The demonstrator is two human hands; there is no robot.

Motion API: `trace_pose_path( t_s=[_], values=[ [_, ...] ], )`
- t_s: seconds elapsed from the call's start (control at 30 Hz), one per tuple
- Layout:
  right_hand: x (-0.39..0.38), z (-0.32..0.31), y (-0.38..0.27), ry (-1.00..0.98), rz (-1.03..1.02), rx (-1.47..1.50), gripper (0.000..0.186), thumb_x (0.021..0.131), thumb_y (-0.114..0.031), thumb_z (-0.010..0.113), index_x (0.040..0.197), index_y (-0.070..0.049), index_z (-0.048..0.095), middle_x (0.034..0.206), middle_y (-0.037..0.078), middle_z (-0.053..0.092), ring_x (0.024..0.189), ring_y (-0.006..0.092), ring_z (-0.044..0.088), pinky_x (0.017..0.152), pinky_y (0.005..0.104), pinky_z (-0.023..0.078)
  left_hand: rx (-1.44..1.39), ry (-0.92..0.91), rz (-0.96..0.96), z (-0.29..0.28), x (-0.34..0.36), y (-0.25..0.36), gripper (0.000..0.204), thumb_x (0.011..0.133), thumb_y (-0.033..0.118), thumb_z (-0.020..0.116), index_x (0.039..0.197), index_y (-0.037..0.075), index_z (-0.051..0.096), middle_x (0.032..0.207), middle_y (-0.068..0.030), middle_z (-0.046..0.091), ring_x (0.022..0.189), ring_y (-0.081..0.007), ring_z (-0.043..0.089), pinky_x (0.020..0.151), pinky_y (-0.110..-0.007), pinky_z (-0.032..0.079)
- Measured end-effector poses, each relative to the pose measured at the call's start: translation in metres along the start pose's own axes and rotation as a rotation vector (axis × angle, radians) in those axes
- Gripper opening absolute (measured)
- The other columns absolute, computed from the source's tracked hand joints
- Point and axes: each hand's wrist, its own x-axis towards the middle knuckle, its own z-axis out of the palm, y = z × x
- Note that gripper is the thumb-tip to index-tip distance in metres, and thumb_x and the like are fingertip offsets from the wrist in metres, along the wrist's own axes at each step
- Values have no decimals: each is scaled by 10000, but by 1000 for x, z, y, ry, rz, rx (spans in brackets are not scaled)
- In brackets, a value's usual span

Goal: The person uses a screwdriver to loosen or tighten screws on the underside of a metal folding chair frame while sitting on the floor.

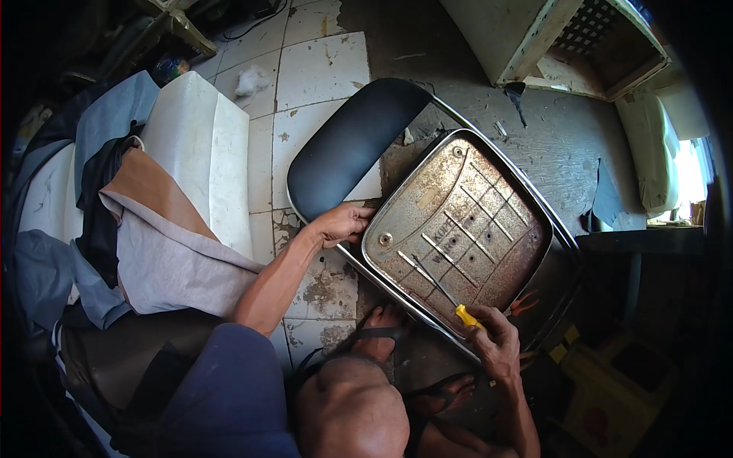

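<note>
A metal chair frame [398, 315] lies before me with a black padded backrest [351, 145]. On it rests a rounded-square seat [496, 237], its rusty, speckled metal underside with ribs facing up. My left hand [340, 225] has its fingers curled at the seat's left edge, fingertips partly hidden, so I cannot make out exactly what they grip. My right hand [492, 340] is closed on a yellow-handled screwdriver [468, 317], whose shaft lies across the seat's lower part. Orange-handled pliers [523, 304] lie beside the seat's lower right edge.
Foam blocks [179, 149] and brown, grey and black fabric pieces [175, 267] pile at left. A wooden cabinet [519, 38] and another cushion [645, 153] stand at back right. A yellow plastic object [611, 389] sits at lower right. My knee and sandalled feet are below the chair.
</note>
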Motion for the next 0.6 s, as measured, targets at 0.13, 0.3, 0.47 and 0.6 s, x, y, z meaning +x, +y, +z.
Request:
trace_pose_path(
  t_s=[0.13, 0.3, 0.47, 0.6],
  values=[
    [2, 2, -2, -5, -48, -26, 300, 831, -86, 632, 1116, -11, 687, 918, 121, 661, 831, 197, 644, 770, 319, 501, -85, -9, -28, -3, 3, -3, 434, 963, 0, 519, 1396, 17, 541, 1254, -81, 650, 1107, -154, 628, 954, -350, 527],
    [2, -1, -5, -17, -20, -64, 302, 832, -91, 638, 1120, -16, 688, 921, 124, 662, 834, 209, 647, 779, 320, 502, -72, -37, -29, 0, 3, 1, 424, 958, 25, 545, 1383, 14, 553, 1245, -73, 652, 1101, -147, 629, 941, -350, 532],
    [3, 2, -5, -20, -63, -85, 307, 834, -94, 645, 1130, -23, 684, 933, 142, 666, 846, 248, 665, 785, 340, 513, -94, -19, 1, 2, 1, 1, 424, 958, 94, 581, 1369, -9, 554, 1242, -83, 654, 1090, -149, 637, 929, -350, 542],
    [12, 8, -23, -60, -124, -235, 318, 832, -120, 646, 1133, -24, 673, 945, 176, 658, 888, 343, 674, 800, 390, 526, -233, -34, 25, 1, -1, 1, 458, 974, 211, 605, 1338, -61, 548, 1252, -129, 638, 1094, -178, 638, 928, -328, 539]
  ],
)
